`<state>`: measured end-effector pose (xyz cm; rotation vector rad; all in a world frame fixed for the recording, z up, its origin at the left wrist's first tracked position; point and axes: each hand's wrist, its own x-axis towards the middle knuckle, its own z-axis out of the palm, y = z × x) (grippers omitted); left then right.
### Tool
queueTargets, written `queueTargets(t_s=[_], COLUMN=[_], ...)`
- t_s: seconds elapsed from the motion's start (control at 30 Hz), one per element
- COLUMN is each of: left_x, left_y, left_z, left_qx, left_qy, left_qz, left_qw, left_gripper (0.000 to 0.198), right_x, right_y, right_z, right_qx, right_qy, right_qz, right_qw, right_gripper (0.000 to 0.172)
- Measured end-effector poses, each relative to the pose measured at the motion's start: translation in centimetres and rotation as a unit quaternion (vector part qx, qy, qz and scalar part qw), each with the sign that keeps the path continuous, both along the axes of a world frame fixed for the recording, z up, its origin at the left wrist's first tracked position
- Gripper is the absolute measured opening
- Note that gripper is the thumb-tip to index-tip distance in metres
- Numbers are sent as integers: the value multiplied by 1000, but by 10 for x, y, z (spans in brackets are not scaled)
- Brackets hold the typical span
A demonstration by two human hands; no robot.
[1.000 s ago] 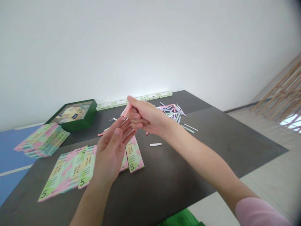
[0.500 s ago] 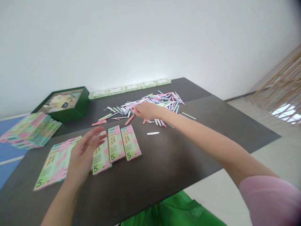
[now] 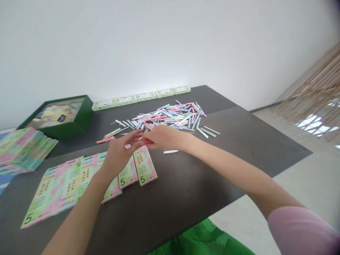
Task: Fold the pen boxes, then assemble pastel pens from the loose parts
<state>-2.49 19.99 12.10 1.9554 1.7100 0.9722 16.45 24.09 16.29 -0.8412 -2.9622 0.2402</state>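
My right hand (image 3: 166, 138) is just in front of a heap of thin pastel sticks (image 3: 170, 117) in pink, blue, green and white, and a pink stick (image 3: 147, 140) shows between its fingers, mostly hidden. My left hand (image 3: 120, 152) is held open with its fingertips almost meeting the right hand. It hovers above printed pastel cards marked 5 (image 3: 145, 166), which hide partly beneath it. A fanned row of the same cards (image 3: 53, 191) lies further left. One white stick (image 3: 170, 151) lies alone below my right hand.
A dark table (image 3: 202, 177) carries everything. A green box (image 3: 60, 115) and a stack of cards (image 3: 23, 150) stand at the back left. Small pale boxes (image 3: 140, 97) line the wall edge. Wooden slats (image 3: 310, 81) lean at the right.
My right hand has drawn back from the heap toward my left hand. My left hand has moved right and up, over the cards. The whole view has shifted slightly.
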Motion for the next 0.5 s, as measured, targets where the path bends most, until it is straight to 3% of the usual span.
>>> queueTargets(t_s=[0.13,0.33,0.5], left_x=[13,27,36], left_y=[-12,-31,-35], left_z=[8,13,12], left_qx=[37,117,191], left_qy=[44,115,186], left_qz=[-19,22,13], left_qw=[998,986,964], left_gripper=[37,30,32], right_x=[8,11,11], right_y=[-20,-37,-45], right_z=[4,8,11], right_qx=[34,134,140], right_qy=[8,-11,-16], right_qz=[-1,-39,-32], right_qw=[999,990,989], right_gripper=[18,23,24])
